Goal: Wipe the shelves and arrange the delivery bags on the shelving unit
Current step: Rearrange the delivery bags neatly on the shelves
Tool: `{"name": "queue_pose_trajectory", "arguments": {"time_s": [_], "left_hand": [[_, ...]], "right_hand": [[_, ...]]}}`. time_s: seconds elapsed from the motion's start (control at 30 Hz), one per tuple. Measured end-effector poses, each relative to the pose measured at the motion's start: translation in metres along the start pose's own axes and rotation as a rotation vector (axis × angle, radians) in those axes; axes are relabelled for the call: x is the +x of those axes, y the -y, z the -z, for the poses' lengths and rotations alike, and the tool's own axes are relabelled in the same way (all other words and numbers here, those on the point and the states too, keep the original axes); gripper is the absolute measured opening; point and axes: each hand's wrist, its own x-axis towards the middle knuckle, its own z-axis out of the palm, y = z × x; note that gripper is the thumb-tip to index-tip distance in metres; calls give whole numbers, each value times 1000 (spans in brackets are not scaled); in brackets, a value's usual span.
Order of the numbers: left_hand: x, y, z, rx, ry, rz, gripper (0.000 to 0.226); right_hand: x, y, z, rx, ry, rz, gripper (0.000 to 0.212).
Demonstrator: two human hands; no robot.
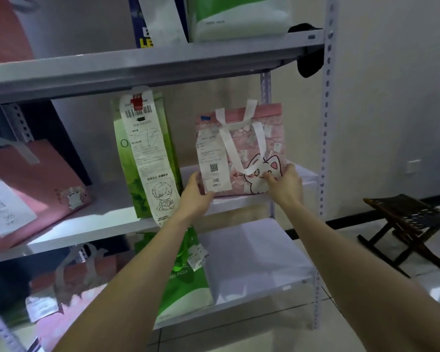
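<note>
A pink delivery bag with a white cat print (269, 138), white handles and a receipt stands upright at the right end of the middle shelf (107, 219). My left hand (194, 196) grips its lower left corner, thumb on the receipt. My right hand (283, 185) grips its lower right edge. To the left of it stands a tall green bag (127, 158) with a long receipt hanging down its front. A dark cloth (309, 59) hangs over the right end of the upper shelf (137, 69).
A pink bag (36, 184) leans at the left of the middle shelf. The lower shelf (252, 262) holds a green bag (186, 280) and a pink bag (61, 295). More bags stand on the upper shelf. A dark wooden folding stool (407, 224) stands on the floor to the right.
</note>
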Motion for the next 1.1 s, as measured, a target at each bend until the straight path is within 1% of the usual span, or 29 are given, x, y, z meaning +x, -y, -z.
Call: {"name": "queue_pose_trajectory", "arguments": {"time_s": [0.03,0.1,0.23,0.4,0.53,0.67,0.77,0.87,1.0,1.1], "left_hand": [[-4,2,-1,3,-20,-16,73],[-12,-1,0,6,-62,-61,64],[-32,-21,0,-86,-124,-113,42],[-58,-46,9,-216,-128,-204,39],[-73,-63,32,-300,-131,-267,34],[-85,-77,66,-354,-151,-323,36],[-96,-84,97,-403,-191,-374,36],[-109,-88,130,-459,-232,-376,36],[-123,-81,179,-474,-313,-395,26],[-135,-72,214,-435,-405,-411,23]], "right_hand": [[-4,-2,2,12,-23,1,43],[-15,-5,7,47,-53,3,36],[-39,0,20,101,-108,-2,27],[-75,19,35,191,-189,58,17],[-99,42,41,216,-301,119,18],[-117,77,41,281,-376,232,18],[-128,110,36,344,-391,305,17],[-142,147,27,363,-405,407,17],[-162,191,5,406,-394,499,22],[-179,216,-18,436,-363,545,24]]}}
